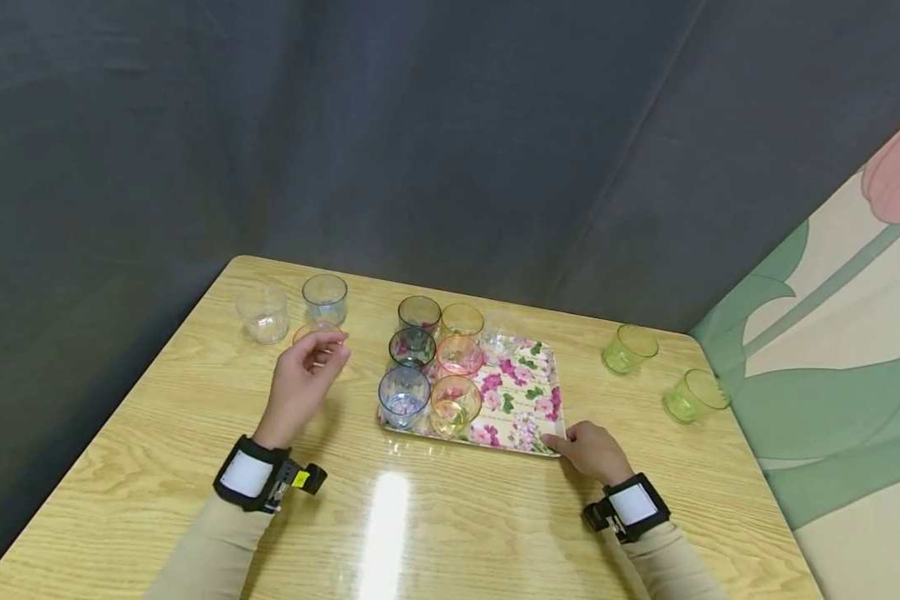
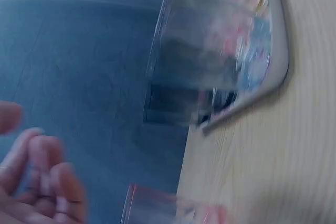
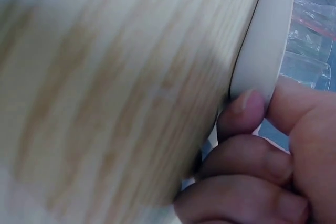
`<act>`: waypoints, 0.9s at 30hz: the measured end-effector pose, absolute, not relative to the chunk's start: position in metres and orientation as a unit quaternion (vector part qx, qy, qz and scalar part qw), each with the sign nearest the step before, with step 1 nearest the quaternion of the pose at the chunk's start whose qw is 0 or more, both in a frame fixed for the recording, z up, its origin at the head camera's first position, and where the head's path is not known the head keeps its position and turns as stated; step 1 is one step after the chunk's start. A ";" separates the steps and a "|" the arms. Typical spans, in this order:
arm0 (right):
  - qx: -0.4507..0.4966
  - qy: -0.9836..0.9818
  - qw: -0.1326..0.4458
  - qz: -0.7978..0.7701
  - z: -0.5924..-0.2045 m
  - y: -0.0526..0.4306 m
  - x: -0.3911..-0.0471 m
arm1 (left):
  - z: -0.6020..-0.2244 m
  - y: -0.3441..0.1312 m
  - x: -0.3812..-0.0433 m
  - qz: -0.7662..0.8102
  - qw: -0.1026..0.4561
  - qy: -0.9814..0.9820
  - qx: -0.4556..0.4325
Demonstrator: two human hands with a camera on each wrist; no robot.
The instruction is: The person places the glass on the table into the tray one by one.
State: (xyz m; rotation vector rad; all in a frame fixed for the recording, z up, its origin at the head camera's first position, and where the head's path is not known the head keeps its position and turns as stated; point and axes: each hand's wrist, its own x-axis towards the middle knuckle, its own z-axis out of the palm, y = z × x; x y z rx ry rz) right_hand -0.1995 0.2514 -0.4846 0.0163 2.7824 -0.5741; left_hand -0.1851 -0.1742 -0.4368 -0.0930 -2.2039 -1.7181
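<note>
My right hand (image 1: 594, 450) pinches the near right corner of a flower-printed tray (image 1: 502, 408), thumb on top; its pale edge (image 3: 262, 40) lies between thumb and fingers in the right wrist view. On the tray stand a blue glass (image 1: 404, 398), a yellow glass (image 1: 456, 407), a pink glass (image 1: 461, 357), a clear glass (image 1: 499, 337) and several others, mostly on its left half. My left hand (image 1: 303, 379) is raised over the table with fingers loosely bent and nothing in them. Partly behind it is a red-rimmed glass (image 1: 318, 328), which stands apart from the fingers in the left wrist view.
At the table's back left are a clear glass (image 1: 264, 315) and a grey-blue glass (image 1: 325, 298). Two green tumblers, one a green glass (image 1: 629, 349) and the other a nearer green glass (image 1: 694, 397), stand on the right. A dark curtain (image 1: 450, 150) hangs behind the wooden table (image 1: 480, 517).
</note>
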 end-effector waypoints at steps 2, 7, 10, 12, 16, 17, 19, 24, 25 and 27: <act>0.006 0.968 0.147 -0.201 -0.484 0.251 -0.199 | -0.434 -0.178 -0.192 -0.603 0.219 -0.766 -0.037; 0.000 0.968 0.138 -0.210 -0.485 0.251 -0.198 | -0.442 -0.190 -0.208 -0.600 0.279 -0.749 -0.031; -0.001 0.968 0.135 -0.212 -0.488 0.252 -0.199 | -0.447 -0.196 -0.212 -0.617 0.234 -0.751 -0.012; 0.001 0.968 0.133 -0.213 -0.489 0.253 -0.199 | -0.453 -0.199 -0.216 -0.628 0.196 -0.754 0.002; 0.000 0.968 0.131 -0.213 -0.489 0.252 -0.199 | -0.466 -0.203 -0.223 -0.637 0.150 -0.755 0.024; 0.000 0.968 0.130 -0.213 -0.489 0.252 -0.199 | -0.467 -0.204 -0.224 -0.638 0.142 -0.756 0.029; -0.001 0.969 0.129 -0.213 -0.489 0.252 -0.198 | -0.469 -0.204 -0.225 -0.636 0.130 -0.760 0.039; -0.001 0.969 0.128 -0.211 -0.490 0.252 -0.198 | -0.471 -0.204 -0.225 -0.624 0.111 -0.770 0.064; 0.000 0.969 0.129 -0.210 -0.490 0.253 -0.199 | -0.472 -0.204 -0.225 -0.622 0.108 -0.773 0.069; 0.001 0.970 0.130 -0.208 -0.490 0.253 -0.199 | -0.475 -0.204 -0.226 -0.619 0.101 -0.775 0.075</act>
